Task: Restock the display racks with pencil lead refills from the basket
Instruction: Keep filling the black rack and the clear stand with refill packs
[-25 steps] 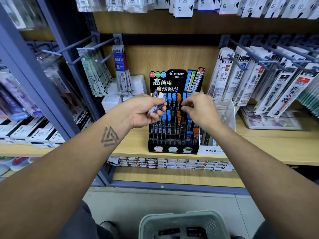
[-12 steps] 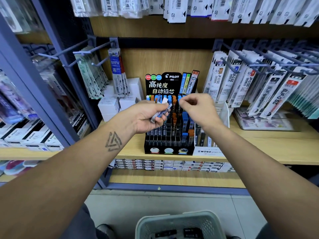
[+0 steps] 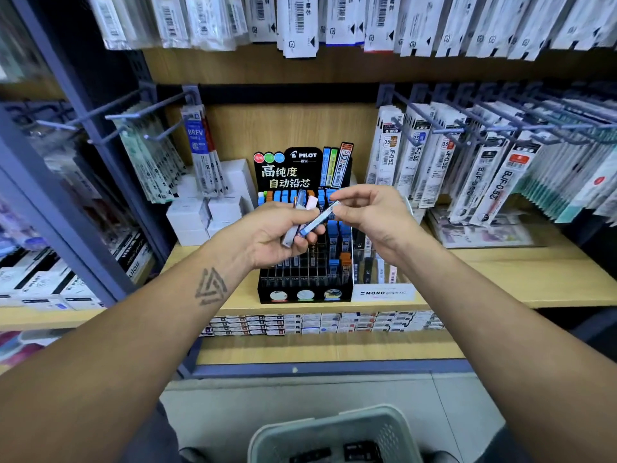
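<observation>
Right hand point(image 3: 374, 218) pinching the top end of a blue lead refill case point(image 3: 320, 218), pulling it out of the small bunch of cases clamped in the left hand point(image 3: 280, 232), all held up just in front of the black Pilot rack point(image 3: 305, 289) near the shelf's point(image 3: 500, 282) front edge. Long axis slanted, upper end toward the right, blue cap down-left. Probably light, stiff, slick plastic, so best gripped by the flat sides near one end.
</observation>
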Motion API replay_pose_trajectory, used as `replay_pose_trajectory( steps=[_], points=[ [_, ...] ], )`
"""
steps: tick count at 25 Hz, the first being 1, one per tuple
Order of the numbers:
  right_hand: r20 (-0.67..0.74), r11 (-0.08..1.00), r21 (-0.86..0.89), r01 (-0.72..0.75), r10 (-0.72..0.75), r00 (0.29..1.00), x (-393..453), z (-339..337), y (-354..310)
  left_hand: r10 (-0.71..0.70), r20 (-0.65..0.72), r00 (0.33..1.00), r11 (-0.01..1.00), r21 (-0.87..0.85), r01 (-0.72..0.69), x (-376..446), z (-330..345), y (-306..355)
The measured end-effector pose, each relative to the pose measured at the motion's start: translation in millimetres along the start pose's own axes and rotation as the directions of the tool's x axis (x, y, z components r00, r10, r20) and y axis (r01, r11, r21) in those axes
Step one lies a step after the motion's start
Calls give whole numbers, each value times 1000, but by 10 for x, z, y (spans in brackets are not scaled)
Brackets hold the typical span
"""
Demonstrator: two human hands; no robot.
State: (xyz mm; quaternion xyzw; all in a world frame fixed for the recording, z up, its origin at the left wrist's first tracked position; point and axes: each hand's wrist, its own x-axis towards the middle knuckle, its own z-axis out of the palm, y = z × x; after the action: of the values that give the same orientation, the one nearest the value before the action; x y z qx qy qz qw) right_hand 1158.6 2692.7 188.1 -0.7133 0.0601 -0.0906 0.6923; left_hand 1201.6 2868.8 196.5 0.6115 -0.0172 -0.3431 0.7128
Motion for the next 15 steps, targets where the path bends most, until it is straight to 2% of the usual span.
replay_pose_trajectory(
  steps=[4,7,10,12,15],
  points=[
    [-23,999,33,21,-20,1000,11,-25,-12,-24,30,999,999,-32,25,7,-33,-7],
    [20,978,198,-59,56,998,14,-49,-21,-18,43,999,995,-100,22,16,-28,-17],
    [128,926,344,-157,119,985,-27,47,-16,49,59,997,985,-171,-39,8,0,-2],
    [150,937,318,-142,99,984,-27,131,-29,73,27,997,990,-120,-70,-13,3,24],
    [144,976,210,-53,22,989,25,201,-112,106,-125,986,994,25,-104,-18,-160,129]
  ],
)
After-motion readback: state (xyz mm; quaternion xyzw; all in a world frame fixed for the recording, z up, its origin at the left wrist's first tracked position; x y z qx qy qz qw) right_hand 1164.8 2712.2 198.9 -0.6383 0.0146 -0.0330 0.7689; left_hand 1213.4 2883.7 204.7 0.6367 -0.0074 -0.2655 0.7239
